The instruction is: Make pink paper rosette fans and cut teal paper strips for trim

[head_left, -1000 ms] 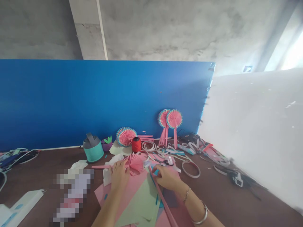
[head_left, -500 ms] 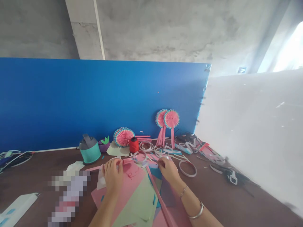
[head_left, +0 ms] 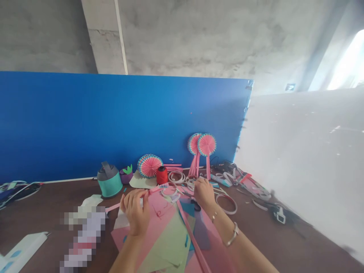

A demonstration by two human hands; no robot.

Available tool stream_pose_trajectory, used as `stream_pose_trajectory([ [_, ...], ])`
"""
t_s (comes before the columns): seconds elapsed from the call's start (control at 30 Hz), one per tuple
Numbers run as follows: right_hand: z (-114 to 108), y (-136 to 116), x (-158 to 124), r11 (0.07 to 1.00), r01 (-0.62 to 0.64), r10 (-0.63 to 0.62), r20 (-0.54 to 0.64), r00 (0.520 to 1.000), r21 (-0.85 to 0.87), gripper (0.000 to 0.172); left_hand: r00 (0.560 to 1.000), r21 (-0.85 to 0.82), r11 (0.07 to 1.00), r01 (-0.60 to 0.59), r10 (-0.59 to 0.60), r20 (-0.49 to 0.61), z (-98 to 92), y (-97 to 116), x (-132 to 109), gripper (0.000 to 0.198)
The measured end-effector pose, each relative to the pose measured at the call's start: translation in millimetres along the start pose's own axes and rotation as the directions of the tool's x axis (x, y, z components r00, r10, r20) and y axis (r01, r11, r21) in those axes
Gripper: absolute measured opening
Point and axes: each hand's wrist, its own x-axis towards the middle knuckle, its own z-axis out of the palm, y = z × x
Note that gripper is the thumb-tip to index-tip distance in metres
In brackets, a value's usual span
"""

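Brown tabletop (head_left: pixel 256 235), back edge against the blue panel (head_left: pixel 113 113), right edge against the white panel (head_left: pixel 301 144). Mid-table, toward the near side: loose stack of sheets, pink sheet (head_left: pixel 127 240) under pale green sheet (head_left: pixel 167 239).

Left hand (head_left: pixel 136 210) over the stack's back-left corner, right hand (head_left: pixel 204 192) over its back-right part, clear gap between the two. Left: thumb and fingers closed, seemingly pinching a narrow pink folded piece (head_left: pixel 155 190). Right: fingers curled down, tips hidden; can't tell how wide the grip is or if anything's in it.

Key relation: the pink folded piece sits at the stack's back edge, passing under or through the left fingers. Long axis runs roughly side to side, slanting a bit toward the tabletop's back edge at its right end. One end pokes out toward the tabletop's left edge, the other points across the gap toward the right hand. Left hand is on it; right hand stands apart from it.

Long pink strip (head_left: pixel 193 239) lies loose between the forearms, near end toward the tabletop's near side. White ring (head_left: pixel 231 213) just right of right wrist. Smallest: black loop (head_left: pixel 196 206), maybe a scissor handle, just below the right fingers.
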Motion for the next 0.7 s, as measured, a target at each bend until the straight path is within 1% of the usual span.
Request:
stream_pose_trajectory([
  [0.07,1.6,3.3,11.9,0.999,-0.019,0.021,0.044,0.999,-0.030,0.034,0.995,-0.010,0.997,-0.073,0.073,0.063,0.5,8.3,-3.4,0.017],
  [0.1,3.3,5.4,16.3,0.999,-0.024,0.025,0.055,0.998,-0.028,0.033,0.989,-0.023,0.994,-0.103,0.105,0.104,1.4,12.7,-5.5,0.017],
  [0.17,7.2,9.9,21.9,1.000,-0.014,0.015,0.066,0.998,-0.009,0.024,0.967,-0.060,0.987,-0.147,0.157,0.201,4.2,20.7,-10.2,0.016],
  [0.23,10.1,12.8,23.8,0.999,0.002,-0.004,0.047,0.999,0.033,0.016,0.939,-0.106,0.981,-0.161,0.185,0.289,7.2,26.8,-14.2,0.017],
  [0.3,10.8,12.7,23.4,0.995,-0.001,0.002,-0.004,1.000,0.101,0.014,0.911,-0.157,0.974,-0.165,0.211,0.355,9.0,31.2,-16.9,0.017],
  [0.37,9.0,9.2,21.2,0.985,-0.019,0.029,-0.059,0.998,0.171,0.019,0.872,-0.221,0.958,-0.183,0.262,0.414,8.8,35.1,-18.7,0.017],
  [0.4,7.3,6.5,19.1,0.974,-0.025,0.044,-0.081,0.996,0.226,0.024,0.844,-0.258,0.946,-0.197,0.298,0.446,8.0,37.1,-19.7,0.017],
  [0.43,5.1,3.4,16.4,0.949,-0.022,0.056,-0.098,0.994,0.315,0.029,0.809,-0.300,0.930,-0.212,0.340,0.480,7.1,39.3,-20.8,0.017],
  [0.47,2.6,0.0,12.9,0.904,-0.008,0.062,-0.112,0.992,0.427,0.034,0.769,-0.340,0.914,-0.224,0.380,0.514,6.2,41.6,-22.3,0.015],
  [0.5,-0.1,-3.2,8.7,0.796,0.015,0.076,-0.125,0.989,0.605,0.036,0.731,-0.372,0.899,-0.230,0.412,0.544,5.5,43.8,-24.3,0.014],
  [0.53,-2.7,-6.2,4.1,0.653,0.044,0.085,-0.131,0.988,0.756,0.036,0.701,-0.393,0.890,-0.231,0.433,0.567,5.2,45.8,-26.6,0.015],
  [0.57,-5.1,-8.8,-0.8,0.529,0.069,0.086,-0.134,0.987,0.846,0.036,0.678,-0.403,0.886,-0.231,0.444,0.586,5.3,47.5,-29.0,0.021],
  [0.6,-7.0,-10.8,-5.6,0.438,0.077,0.082,-0.125,0.989,0.896,0.037,0.662,-0.404,0.885,-0.231,0.447,0.601,5.9,48.9,-31.5,0.026],
  [0.63,-8.1,-12.3,-10.1,0.382,0.073,0.074,-0.109,0.991,0.921,0.038,0.651,-0.395,0.889,-0.231,0.443,0.616,6.9,49.7,-33.7,0.030],
  [0.7,-7.5,-14.0,-17.5,0.339,0.045,0.063,-0.070,0.996,0.940,0.038,0.636,-0.363,0.902,-0.233,0.424,0.645,9.4,49.9,-36.6,0.029],
])
